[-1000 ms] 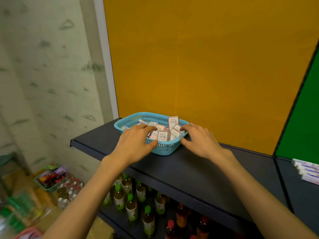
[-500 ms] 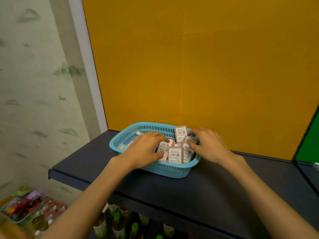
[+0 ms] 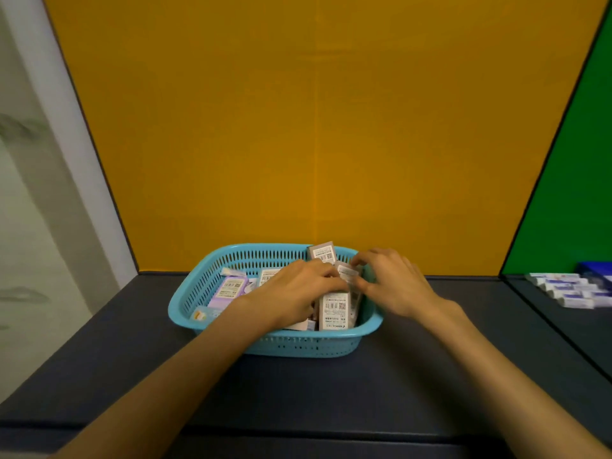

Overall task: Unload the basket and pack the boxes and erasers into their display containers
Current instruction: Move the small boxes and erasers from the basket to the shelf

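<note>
Clutter is the risk: both hands' fingers curl round small barcoded cardboard boxes [image 3: 334, 306] at three o'clock inside the turquoise slotted plastic basket [image 3: 231, 326] at mid-shelf; the left hand [image 3: 294, 293] and right hand [image 3: 394, 286] crowd together, so neighbouring boxes could tip out.

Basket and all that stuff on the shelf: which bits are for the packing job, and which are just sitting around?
For the job:
- blue basket
- small boxes standing and lying inside it
- left hand and right hand, both reaching in among the boxes

Just sitting around:
- white and blue packs on the next shelf
- dark shelf
- yellow back panel
</note>
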{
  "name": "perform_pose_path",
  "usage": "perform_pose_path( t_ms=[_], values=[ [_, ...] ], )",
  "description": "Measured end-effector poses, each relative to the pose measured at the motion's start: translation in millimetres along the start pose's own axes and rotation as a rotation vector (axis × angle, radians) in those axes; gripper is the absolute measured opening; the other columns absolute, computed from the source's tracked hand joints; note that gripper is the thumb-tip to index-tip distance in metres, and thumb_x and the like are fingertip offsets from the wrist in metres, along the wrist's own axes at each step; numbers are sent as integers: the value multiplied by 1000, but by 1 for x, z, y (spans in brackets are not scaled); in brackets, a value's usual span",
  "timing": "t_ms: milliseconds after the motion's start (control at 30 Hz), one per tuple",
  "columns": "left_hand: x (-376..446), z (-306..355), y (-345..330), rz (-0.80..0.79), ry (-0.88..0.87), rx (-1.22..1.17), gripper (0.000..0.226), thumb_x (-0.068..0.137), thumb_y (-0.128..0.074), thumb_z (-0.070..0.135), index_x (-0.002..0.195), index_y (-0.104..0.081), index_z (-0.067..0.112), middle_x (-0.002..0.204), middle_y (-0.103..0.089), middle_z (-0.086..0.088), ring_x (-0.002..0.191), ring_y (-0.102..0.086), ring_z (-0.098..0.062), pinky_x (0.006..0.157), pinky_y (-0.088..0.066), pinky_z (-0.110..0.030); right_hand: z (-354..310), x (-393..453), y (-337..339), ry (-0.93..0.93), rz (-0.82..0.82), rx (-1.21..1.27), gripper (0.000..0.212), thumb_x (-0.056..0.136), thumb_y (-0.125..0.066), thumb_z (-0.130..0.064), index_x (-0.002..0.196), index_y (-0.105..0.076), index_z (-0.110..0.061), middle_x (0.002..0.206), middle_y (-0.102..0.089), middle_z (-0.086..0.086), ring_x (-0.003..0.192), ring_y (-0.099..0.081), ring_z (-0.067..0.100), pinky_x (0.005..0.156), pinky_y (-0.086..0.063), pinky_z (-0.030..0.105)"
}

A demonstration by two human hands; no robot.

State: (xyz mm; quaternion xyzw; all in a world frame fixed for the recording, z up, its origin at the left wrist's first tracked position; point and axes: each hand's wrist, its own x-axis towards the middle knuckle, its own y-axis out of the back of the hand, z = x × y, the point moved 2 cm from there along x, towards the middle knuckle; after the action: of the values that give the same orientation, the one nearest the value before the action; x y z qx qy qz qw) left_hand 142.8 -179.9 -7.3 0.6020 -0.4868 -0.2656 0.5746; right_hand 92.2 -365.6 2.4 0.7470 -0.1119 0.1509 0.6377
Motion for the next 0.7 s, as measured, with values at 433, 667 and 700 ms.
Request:
perform_pose_path(
  t_ms=[433,667,700],
  values=[
    [-6,-19,-14,56,-41,-29,53,84,-74,29,131,-51,32,131,-49,3,116,-50,-18,89,-47,-35,-4,8,2,-16,-41,-57,34,92,-64,-40,123,-59,-29,118,-62,-4,112,-53,21,87,-47,39],
    [-35,-46,13,42,368,-638,59,86,-65,57,134,-47,29,125,-54,15,112,-52,-2,97,-49,-37,-15,16,-2,48,-95,-116,35,89,-67,-35,122,-62,-28,112,-66,-4,109,-54,21,87,-42,36],
    [-38,-44,16,50,427,-793,57,86,-60,59,133,-48,28,124,-57,15,112,-55,-2,98,-50,-37,-17,17,-4,53,-117,-128,34,89,-67,-38,121,-63,-28,111,-66,-4,109,-54,20,88,-42,36]
  ],
)
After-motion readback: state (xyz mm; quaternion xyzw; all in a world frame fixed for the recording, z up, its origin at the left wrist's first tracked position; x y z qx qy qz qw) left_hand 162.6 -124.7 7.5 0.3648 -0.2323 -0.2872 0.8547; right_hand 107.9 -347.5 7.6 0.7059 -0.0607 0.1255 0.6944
